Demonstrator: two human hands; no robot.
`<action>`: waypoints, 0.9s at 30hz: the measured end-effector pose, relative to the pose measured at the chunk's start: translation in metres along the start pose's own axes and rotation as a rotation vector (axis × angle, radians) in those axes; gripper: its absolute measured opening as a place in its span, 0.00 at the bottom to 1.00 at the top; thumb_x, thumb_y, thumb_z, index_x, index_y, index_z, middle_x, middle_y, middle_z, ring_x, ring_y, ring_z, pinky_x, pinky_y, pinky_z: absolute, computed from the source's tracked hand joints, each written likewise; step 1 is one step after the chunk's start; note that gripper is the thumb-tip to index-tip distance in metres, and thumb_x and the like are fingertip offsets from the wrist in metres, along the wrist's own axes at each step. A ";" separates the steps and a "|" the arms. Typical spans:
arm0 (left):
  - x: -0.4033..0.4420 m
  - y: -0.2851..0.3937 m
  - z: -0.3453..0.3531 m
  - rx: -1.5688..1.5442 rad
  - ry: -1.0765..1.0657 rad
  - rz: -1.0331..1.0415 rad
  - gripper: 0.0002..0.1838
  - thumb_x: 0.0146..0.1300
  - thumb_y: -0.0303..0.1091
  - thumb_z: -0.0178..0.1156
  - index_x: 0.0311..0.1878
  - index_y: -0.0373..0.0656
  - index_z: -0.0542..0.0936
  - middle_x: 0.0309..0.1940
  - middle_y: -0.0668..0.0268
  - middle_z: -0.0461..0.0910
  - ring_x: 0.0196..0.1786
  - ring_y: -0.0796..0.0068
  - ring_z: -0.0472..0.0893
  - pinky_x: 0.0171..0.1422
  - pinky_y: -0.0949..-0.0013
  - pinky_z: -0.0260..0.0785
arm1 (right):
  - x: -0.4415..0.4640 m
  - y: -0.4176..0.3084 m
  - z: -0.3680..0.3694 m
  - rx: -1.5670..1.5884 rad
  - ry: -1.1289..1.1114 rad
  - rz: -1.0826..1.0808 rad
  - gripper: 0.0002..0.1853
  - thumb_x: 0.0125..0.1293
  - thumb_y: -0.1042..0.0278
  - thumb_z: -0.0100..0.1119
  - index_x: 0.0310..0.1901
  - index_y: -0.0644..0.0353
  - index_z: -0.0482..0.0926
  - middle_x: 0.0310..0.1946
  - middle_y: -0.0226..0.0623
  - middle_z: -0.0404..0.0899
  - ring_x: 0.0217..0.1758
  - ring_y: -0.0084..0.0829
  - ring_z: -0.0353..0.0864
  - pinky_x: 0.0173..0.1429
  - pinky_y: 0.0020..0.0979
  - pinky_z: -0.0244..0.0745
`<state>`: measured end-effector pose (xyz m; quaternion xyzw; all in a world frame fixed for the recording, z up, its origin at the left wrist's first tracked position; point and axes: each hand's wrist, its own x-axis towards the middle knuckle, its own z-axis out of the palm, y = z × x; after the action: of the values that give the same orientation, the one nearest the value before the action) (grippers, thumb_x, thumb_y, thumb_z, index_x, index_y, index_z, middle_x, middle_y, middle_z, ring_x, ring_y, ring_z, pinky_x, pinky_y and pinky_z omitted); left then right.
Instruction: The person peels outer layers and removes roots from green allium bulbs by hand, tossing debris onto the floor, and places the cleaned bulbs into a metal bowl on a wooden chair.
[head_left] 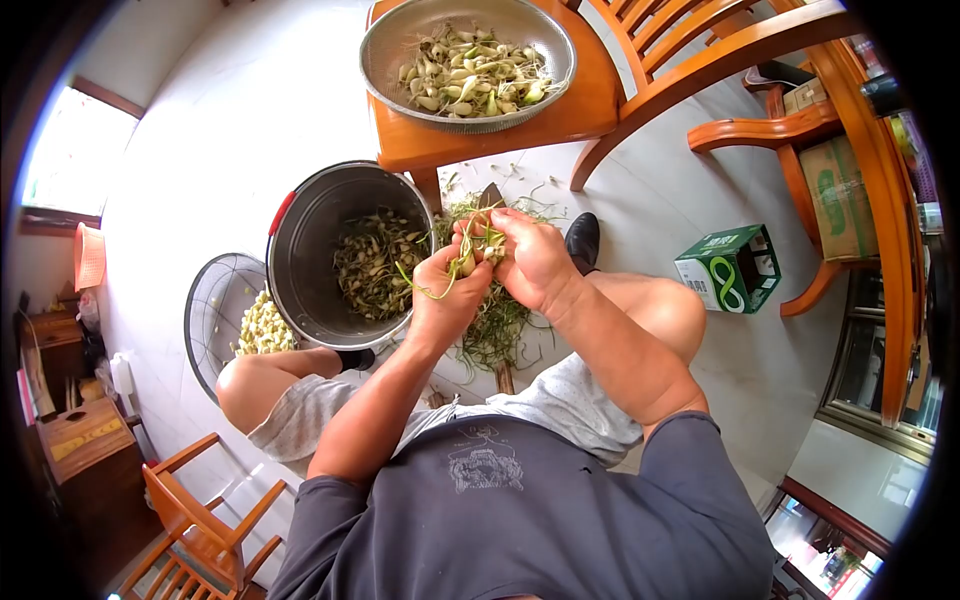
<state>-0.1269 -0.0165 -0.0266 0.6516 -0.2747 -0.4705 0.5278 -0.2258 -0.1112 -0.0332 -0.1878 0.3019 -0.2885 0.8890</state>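
Observation:
Both hands meet in front of me, above a heap of green trimmings (500,335) on the floor. My left hand (448,295) is closed round small bulbs (464,265) with long green stems, one stem curling out to the left. Fingers of my right hand (532,258) pinch at the same bunch from the other side. To the left stands a dark metal bucket (300,250), with many stemmed bulbs (380,262) inside. Past it, peeled pale bulbs (264,328) lie in a wire basket (205,318).
A metal colander (385,85) of bulbs sits on a wooden chair (400,148) ahead. A green and white carton (728,270) stands on the floor at right. Another wooden chair (205,530) is at lower left. My knees flank the trimmings.

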 end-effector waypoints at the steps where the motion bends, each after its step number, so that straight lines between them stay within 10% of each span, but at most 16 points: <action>1: -0.001 0.002 -0.002 -0.020 -0.015 -0.039 0.05 0.60 0.29 0.63 0.31 0.38 0.79 0.19 0.72 0.75 0.19 0.88 0.70 0.22 0.79 0.61 | -0.002 -0.003 0.000 0.005 0.011 0.005 0.10 0.72 0.71 0.41 0.44 0.67 0.72 0.42 0.46 0.78 0.45 0.36 0.79 0.52 0.36 0.77; 4: -0.007 0.015 -0.009 -0.168 -0.012 -0.152 0.04 0.59 0.29 0.64 0.32 0.41 0.79 0.19 0.72 0.76 0.17 0.85 0.72 0.19 0.80 0.60 | -0.003 -0.018 -0.008 -0.076 0.078 0.006 0.13 0.71 0.69 0.45 0.50 0.70 0.72 0.43 0.45 0.78 0.44 0.35 0.79 0.51 0.35 0.77; 7: -0.007 0.015 -0.016 -0.271 -0.025 -0.253 0.05 0.58 0.29 0.65 0.35 0.43 0.78 0.19 0.72 0.76 0.16 0.84 0.73 0.16 0.80 0.58 | -0.005 -0.021 -0.005 -0.775 0.250 -0.009 0.25 0.67 0.61 0.54 0.58 0.74 0.68 0.50 0.52 0.76 0.54 0.43 0.77 0.60 0.39 0.73; 8: -0.005 0.013 -0.017 -0.275 -0.024 -0.273 0.05 0.58 0.29 0.65 0.35 0.43 0.78 0.19 0.72 0.76 0.16 0.84 0.72 0.15 0.80 0.58 | -0.002 -0.016 -0.027 -1.453 0.139 -0.329 0.34 0.62 0.59 0.60 0.63 0.74 0.64 0.54 0.57 0.73 0.58 0.43 0.75 0.64 0.36 0.68; 11: 0.001 0.006 -0.015 -0.288 -0.029 -0.294 0.06 0.58 0.30 0.66 0.35 0.44 0.78 0.20 0.72 0.76 0.16 0.84 0.72 0.15 0.80 0.57 | -0.008 -0.018 -0.036 -1.858 0.099 -0.226 0.31 0.60 0.59 0.61 0.62 0.69 0.68 0.59 0.56 0.71 0.63 0.41 0.72 0.66 0.32 0.65; 16: 0.005 -0.009 -0.007 -0.367 -0.076 -0.287 0.05 0.59 0.31 0.65 0.34 0.44 0.78 0.20 0.72 0.76 0.17 0.84 0.73 0.16 0.80 0.57 | -0.020 -0.040 -0.013 -1.335 -0.103 -0.144 0.13 0.61 0.71 0.61 0.48 0.65 0.81 0.45 0.35 0.81 0.42 0.23 0.79 0.49 0.25 0.73; 27: -0.006 -0.002 -0.013 -0.317 -0.065 -0.295 0.06 0.59 0.32 0.66 0.35 0.43 0.79 0.20 0.73 0.75 0.18 0.84 0.73 0.18 0.78 0.59 | -0.024 -0.027 -0.001 -1.016 -0.008 -0.091 0.11 0.66 0.73 0.57 0.46 0.70 0.80 0.34 0.32 0.82 0.36 0.18 0.78 0.42 0.21 0.73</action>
<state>-0.1183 -0.0053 -0.0261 0.5779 -0.1158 -0.6008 0.5401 -0.2532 -0.1169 -0.0102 -0.6102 0.3922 -0.1431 0.6732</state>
